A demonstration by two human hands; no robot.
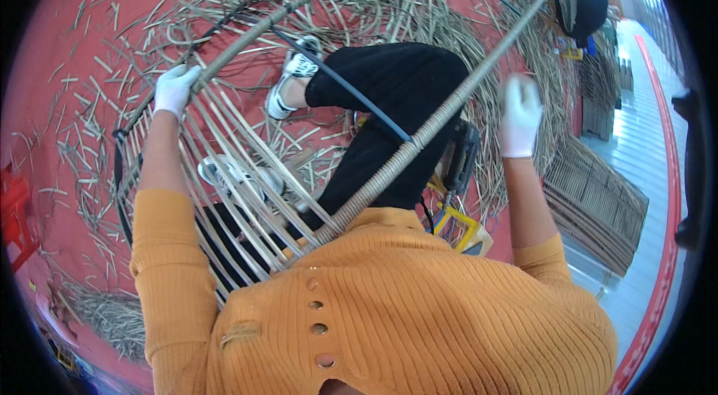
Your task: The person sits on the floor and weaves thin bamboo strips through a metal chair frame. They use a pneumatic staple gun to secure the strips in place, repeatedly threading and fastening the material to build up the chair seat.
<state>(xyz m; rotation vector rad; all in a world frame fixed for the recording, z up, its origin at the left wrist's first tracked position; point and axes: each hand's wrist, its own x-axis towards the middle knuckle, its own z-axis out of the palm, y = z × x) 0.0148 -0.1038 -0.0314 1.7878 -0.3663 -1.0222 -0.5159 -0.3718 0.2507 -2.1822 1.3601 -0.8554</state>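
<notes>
A large curved furniture frame (283,19) leans across my lap, its poles wrapped in grey-brown rattan-like strips. Pale strands (238,142) run side by side across its left part, from the outer curved pole to the straight wrapped pole (456,101) near my chest. My left hand (176,90), in a white glove, is closed round the outer pole where the strands begin. Off to the right of the frame, my gloved right hand (521,114) is raised, apart from the poles. Motion smears its fingers, so whether it holds a strand cannot be made out.
Loose cut strips (419,10) litter the red floor (82,107). A stack of slatted panels (596,200) stands at right. Tools with yellow parts (465,227) lie by my right leg. A red plastic object (16,215) is far left; another person (583,2) sits at the upper right.
</notes>
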